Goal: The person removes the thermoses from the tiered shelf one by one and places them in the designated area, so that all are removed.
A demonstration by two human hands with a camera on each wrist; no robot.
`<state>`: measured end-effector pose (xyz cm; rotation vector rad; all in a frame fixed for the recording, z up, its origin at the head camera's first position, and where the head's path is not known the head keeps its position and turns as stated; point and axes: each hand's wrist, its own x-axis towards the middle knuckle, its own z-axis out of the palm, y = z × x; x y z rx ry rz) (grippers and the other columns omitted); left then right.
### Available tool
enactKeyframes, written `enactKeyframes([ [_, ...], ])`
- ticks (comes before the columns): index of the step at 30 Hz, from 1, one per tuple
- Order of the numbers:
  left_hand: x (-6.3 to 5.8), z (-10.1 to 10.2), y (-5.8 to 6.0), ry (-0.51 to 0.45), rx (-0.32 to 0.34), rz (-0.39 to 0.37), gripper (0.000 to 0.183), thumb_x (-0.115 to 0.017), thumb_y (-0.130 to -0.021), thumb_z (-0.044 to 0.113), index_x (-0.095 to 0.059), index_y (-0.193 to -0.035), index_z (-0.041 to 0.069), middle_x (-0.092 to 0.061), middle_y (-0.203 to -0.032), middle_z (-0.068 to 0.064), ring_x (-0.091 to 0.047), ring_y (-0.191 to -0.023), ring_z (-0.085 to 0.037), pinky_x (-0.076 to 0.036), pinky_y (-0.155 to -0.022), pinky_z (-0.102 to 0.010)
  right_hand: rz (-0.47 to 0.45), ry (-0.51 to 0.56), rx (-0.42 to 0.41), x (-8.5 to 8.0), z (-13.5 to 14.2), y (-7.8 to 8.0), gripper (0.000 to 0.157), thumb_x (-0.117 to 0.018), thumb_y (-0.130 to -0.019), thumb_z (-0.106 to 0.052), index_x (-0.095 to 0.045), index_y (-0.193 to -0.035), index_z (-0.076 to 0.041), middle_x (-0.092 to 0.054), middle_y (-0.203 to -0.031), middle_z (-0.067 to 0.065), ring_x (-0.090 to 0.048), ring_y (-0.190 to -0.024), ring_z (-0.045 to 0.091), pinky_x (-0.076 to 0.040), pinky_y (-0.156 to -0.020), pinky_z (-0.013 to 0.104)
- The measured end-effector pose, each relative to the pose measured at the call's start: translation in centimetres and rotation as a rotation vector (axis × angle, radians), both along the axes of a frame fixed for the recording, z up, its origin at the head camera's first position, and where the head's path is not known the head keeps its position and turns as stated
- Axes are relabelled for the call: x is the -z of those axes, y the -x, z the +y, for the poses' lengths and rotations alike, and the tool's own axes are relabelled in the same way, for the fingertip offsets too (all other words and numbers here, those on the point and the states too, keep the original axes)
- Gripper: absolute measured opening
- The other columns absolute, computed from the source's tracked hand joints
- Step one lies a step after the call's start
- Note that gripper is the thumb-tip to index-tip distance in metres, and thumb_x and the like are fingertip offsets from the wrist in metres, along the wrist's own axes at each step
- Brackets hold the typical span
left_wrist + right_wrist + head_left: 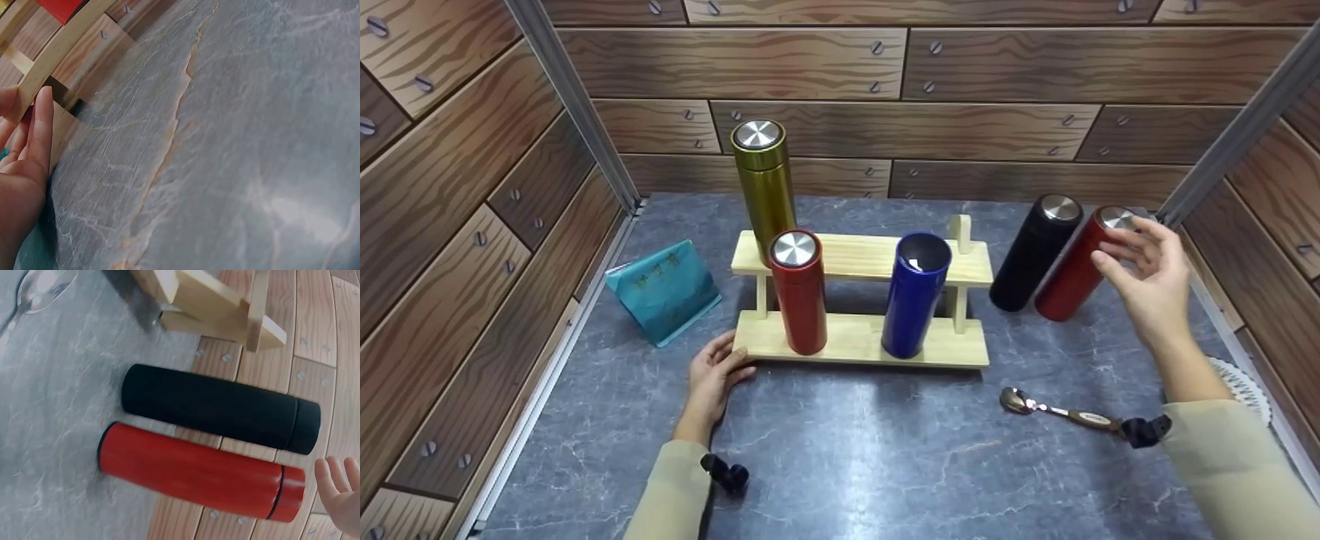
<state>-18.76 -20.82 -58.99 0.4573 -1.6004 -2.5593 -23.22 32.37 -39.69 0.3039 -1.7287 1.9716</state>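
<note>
My left hand [712, 375] pinches the front left corner of the two-tier wooden rack [855, 341]; in the left wrist view the thumb and fingers [42, 132] lie on either face of the board. A red thermos [802, 300] and a blue thermos [913, 300] stand on the lower tier. On the upper tier is a gold thermos [765, 187]. To the right, my right hand [1159, 281] is beside the lid of another red thermos [197, 469], its fingers loosely bent and, in the right wrist view, apart from it. A black thermos [219, 408] stands next to that one.
A teal pouch [664, 292] stands left of the rack. A spoon [1057, 411] with a brown handle lies at the right front, near a white patterned round item [1245, 386] partly hidden by the right arm. Wood-patterned panels [750, 64] enclose the grey marbled table [840, 457].
</note>
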Motion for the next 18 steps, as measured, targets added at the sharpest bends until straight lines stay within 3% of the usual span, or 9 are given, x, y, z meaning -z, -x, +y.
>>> enactKeyframes([
  [7,0.0,0.0,-0.1,0.01,-0.003,-0.003,0.048,-0.066,-0.081,-0.004,-0.052,-0.127,0.0,-0.057,-0.113,-0.016,-0.064,-0.08,-0.022,-0.058,-0.063,-0.034,0.043,-0.004,-0.102,-1.0,-1.9,0.0,0.053,-0.064,-0.075,0.02,-0.048,-0.122,0.002,-0.06,-0.109,0.021,-0.063,-0.092,0.023,-0.053,-0.078,0.022],
  [18,-0.1,0.0,-0.1,0.018,0.0,-0.007,0.047,-0.067,-0.082,-0.002,-0.052,-0.127,0.0,-0.056,-0.113,-0.015,-0.064,-0.081,-0.022,-0.058,-0.065,-0.035,0.059,-0.084,-0.188,-2.0,-4.9,0.9,0.053,-0.065,-0.076,0.016,-0.046,-0.124,0.005,-0.06,-0.111,0.02,-0.062,-0.095,0.026,-0.052,-0.08,0.023],
])
